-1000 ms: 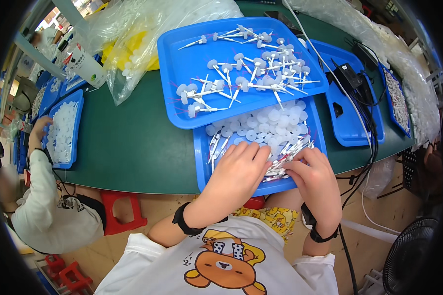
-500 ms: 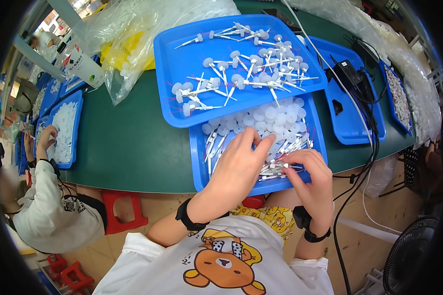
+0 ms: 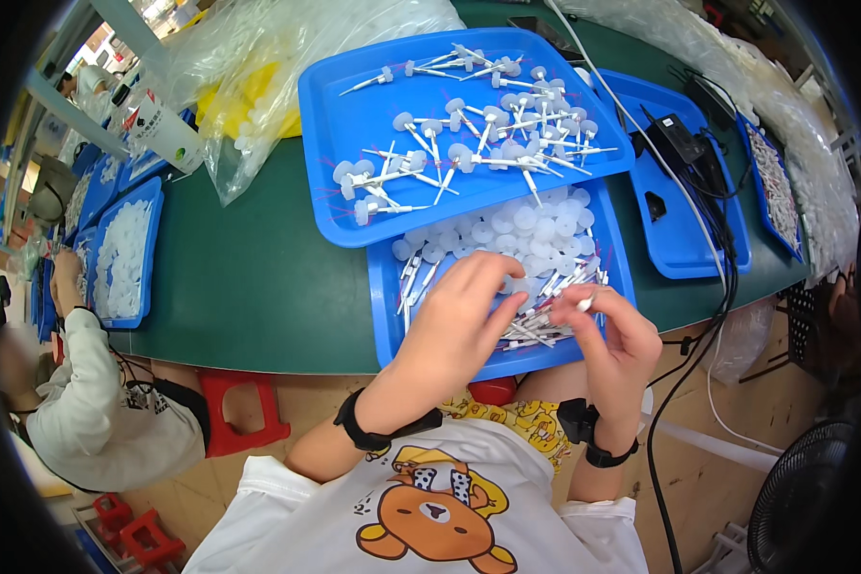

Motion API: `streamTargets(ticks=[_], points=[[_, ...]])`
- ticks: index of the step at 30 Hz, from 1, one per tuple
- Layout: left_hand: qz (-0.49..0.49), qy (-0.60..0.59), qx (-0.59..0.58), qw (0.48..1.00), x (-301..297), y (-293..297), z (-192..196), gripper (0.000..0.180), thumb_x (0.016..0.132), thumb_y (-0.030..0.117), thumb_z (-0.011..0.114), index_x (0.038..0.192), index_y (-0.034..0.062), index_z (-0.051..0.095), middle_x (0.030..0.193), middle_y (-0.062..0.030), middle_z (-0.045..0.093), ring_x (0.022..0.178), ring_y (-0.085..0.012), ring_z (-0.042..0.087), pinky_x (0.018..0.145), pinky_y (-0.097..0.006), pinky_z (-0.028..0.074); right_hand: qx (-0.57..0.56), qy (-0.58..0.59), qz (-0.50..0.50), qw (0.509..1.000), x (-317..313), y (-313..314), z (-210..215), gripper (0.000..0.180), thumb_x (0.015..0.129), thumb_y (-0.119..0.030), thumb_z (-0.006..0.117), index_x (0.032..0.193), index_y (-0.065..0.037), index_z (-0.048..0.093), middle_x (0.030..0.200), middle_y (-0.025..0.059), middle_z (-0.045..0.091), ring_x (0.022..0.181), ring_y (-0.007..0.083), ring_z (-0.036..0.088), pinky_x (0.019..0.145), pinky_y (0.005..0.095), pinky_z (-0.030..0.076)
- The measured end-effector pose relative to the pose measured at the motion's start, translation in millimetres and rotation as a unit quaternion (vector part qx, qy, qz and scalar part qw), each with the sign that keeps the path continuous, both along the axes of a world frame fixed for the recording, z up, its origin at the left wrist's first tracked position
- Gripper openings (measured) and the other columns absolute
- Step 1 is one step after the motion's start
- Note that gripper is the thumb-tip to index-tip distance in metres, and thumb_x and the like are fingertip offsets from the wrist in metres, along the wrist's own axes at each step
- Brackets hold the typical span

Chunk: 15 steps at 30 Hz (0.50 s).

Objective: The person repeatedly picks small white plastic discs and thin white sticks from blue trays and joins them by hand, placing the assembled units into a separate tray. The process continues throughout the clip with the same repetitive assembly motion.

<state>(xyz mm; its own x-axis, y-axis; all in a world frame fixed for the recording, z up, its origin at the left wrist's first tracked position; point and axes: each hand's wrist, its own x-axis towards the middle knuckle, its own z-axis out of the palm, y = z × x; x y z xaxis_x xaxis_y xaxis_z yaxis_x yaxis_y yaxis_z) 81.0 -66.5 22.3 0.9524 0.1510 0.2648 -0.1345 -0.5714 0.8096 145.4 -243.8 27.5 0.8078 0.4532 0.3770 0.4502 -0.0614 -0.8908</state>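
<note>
Our right hand (image 3: 614,330) has lifted, now pinching a thin white stem (image 3: 584,304); our left hand (image 3: 464,316) fingers a white cap (image 3: 518,284) mid-frame, over the blue tray (image 3: 388,316).

Bright, even light is falling from overhead, and colours are showing strong and clean. The upper tray (image 3: 354,124) is throwing a dark shadow on the nearer tray (image 3: 388,316) below its edge, and soft shadows are lying under the hands. Glare is whitening the plastic bags (image 3: 287,48) at the top and washing out detail in their folds. The fisheye lens is bending the table (image 3: 249,277) edge into a curve and squeezing things toward the rim, where a black border is closing the corners. The middle is staying sharp; the right hand (image 3: 614,335) is blurring slightly at the fingertips, and the far left is looking soft.
</note>
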Motion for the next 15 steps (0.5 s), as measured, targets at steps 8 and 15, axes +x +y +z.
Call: streamTargets(ticks=[8,15], points=[[-0.096,0.012,-0.501,0.86,-7.3,14.6,7.9,0.024,0.097,-0.005,0.056,0.12,-0.0041,0.052,0.134,-0.0214,0.056,0.12,-0.0276,0.062,0.102,-0.035,0.051,-0.066,-0.129,0.033,0.989,-12.5,-2.0,26.0,0.042,0.083,0.011,0.065,0.124,0.003,0.063,0.079,0.0084,0.061,0.067,0.0191,0.055,0.064,0.0302,0.044],[-0.122,-0.007,-0.462,0.879,-7.6,18.3,5.6,0.031,0.096,-0.007,0.056,0.126,-0.0034,0.052,0.136,-0.0216,0.056,0.126,-0.0233,0.057,0.105,-0.035,0.049,-0.08,-0.162,0.058,0.982,-11.6,1.8,25.3,0.044,0.082,0.011,0.066,0.125,0.003,0.063,0.08,0.0094,0.062,0.066,0.0212,0.055,0.063,0.0317,0.044]])
